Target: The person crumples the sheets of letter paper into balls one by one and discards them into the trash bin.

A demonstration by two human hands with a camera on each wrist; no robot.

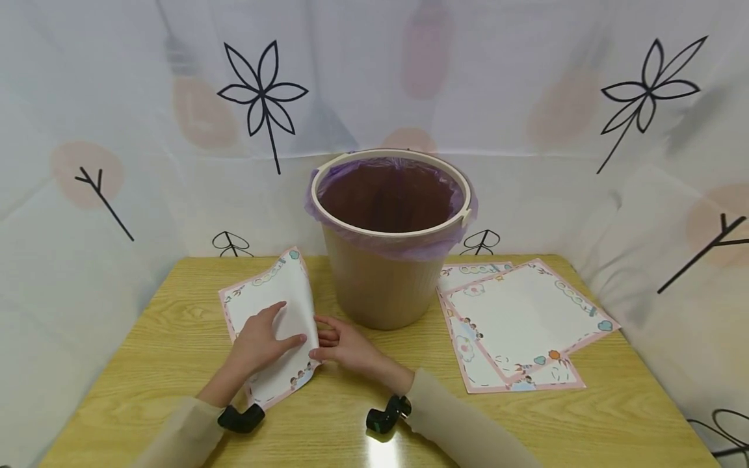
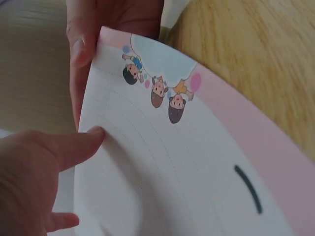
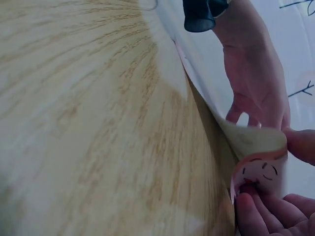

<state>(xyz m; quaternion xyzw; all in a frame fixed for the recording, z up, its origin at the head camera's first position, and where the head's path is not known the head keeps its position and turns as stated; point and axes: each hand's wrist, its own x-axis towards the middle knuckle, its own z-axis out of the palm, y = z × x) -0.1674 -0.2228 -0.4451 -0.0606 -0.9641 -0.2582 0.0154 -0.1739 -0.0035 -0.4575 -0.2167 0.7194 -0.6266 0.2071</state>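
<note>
A white sheet of paper (image 1: 265, 299) with a pink, cartoon-printed border lies on the left of the table, its right edge lifted and curled. My left hand (image 1: 257, 341) rests over this sheet with fingers and thumb spread; in the left wrist view its thumb (image 2: 81, 142) touches the paper near the raised edge. At that curled edge, my right hand (image 1: 349, 348) holds the paper between thumb and fingers. From the right wrist view, the fingers (image 3: 268, 214) are at the underside of the curl, where a printed smiling face shows.
Behind the hands stands a beige bucket (image 1: 380, 276) with a purple liner (image 1: 421, 246) folded over its rim. Several similar bordered sheets (image 1: 526, 318) overlap on the right of the wooden table (image 1: 351, 416). A patterned white cloth (image 1: 363, 78) surrounds the back and sides.
</note>
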